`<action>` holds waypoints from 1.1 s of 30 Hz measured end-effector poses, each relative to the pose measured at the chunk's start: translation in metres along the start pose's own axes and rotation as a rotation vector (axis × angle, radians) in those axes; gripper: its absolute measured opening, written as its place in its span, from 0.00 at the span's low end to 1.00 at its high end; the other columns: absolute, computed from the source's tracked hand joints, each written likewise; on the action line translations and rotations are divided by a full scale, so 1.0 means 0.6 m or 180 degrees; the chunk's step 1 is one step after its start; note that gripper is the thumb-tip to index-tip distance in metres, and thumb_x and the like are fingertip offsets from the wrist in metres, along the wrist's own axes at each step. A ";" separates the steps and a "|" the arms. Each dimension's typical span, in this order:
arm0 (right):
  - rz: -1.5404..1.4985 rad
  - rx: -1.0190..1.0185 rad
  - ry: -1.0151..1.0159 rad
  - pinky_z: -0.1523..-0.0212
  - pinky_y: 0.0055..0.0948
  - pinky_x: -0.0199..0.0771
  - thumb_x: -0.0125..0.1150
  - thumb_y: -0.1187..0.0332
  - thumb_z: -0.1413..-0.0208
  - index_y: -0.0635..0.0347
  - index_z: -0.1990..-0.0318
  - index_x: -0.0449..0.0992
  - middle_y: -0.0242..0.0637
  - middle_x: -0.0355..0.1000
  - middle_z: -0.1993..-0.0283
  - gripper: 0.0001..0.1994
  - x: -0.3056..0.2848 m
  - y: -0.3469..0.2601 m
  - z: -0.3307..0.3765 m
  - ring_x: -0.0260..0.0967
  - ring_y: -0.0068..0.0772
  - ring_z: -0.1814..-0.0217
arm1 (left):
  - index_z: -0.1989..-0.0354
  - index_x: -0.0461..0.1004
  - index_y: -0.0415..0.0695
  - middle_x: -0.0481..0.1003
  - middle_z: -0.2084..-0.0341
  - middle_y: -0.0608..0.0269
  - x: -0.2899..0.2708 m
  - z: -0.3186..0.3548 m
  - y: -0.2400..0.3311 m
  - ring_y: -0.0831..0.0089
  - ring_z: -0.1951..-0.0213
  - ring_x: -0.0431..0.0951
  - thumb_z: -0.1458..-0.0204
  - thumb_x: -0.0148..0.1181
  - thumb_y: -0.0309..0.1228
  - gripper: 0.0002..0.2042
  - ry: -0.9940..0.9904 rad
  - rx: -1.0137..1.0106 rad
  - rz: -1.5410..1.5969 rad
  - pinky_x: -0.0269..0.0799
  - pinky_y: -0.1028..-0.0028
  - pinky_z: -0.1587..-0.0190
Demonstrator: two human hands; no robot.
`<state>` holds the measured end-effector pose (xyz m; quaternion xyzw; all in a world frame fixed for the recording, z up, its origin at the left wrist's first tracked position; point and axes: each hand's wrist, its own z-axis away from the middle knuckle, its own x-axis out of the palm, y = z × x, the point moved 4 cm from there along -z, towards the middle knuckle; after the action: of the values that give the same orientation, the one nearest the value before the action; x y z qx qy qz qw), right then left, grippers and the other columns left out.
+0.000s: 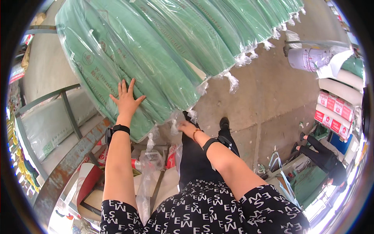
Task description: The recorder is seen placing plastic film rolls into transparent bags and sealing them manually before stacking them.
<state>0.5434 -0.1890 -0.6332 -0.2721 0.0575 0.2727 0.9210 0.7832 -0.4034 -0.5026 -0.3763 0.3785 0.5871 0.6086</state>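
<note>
The left hand (126, 99) lies flat, fingers spread wide, against the near left face of a green plastic-wrapped roll (117, 74), the nearest of a row running to the far right; the right hand (186, 126) reaches under its lower end, touching the knotted wrap tail (174, 125); its fingers' spread cannot be told. A person in black (325, 158) sits at the right by red-and-white cartons (334, 115).

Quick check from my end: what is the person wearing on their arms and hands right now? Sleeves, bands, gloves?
Both hands are bare, no gloves. The left hand has a black band at the wrist. The right hand has a thin orange bracelet at the wrist and a black band just behind it. Forearms are uncovered; short black sleeves with white block letters start near the elbows.
</note>
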 end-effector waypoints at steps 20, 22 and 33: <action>-0.0530 -0.0902 -0.0338 0.58 0.31 0.74 0.58 0.57 0.47 0.68 0.49 0.72 0.45 0.77 0.59 0.24 -0.138 -0.043 0.014 0.76 0.33 0.60 | 0.42 0.67 0.44 0.65 0.43 0.49 -0.001 0.087 0.035 0.51 0.42 0.63 0.48 0.59 0.36 0.24 0.1636 0.0375 0.0849 0.57 0.58 0.40; -0.0828 -0.0796 -0.0186 0.57 0.41 0.72 0.55 0.52 0.52 0.56 0.63 0.78 0.46 0.76 0.64 0.18 -0.158 0.059 0.069 0.74 0.48 0.61 | 0.49 0.69 0.37 0.69 0.51 0.46 0.038 0.165 0.113 0.49 0.48 0.68 0.46 0.55 0.30 0.17 0.1112 0.0509 0.1398 0.62 0.58 0.45; 0.0350 0.0442 0.0426 0.59 0.40 0.73 0.54 0.58 0.50 0.54 0.65 0.79 0.42 0.77 0.64 0.13 -0.446 0.577 0.401 0.74 0.44 0.59 | 0.53 0.77 0.44 0.77 0.58 0.51 0.164 0.482 0.538 0.56 0.55 0.76 0.49 0.58 0.42 0.19 -0.2145 0.2122 0.1092 0.71 0.67 0.50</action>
<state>0.1223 0.0567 -0.5245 -0.2216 0.1525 0.2995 0.9154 0.4681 -0.0912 -0.4716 0.1167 0.3843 0.6147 0.6789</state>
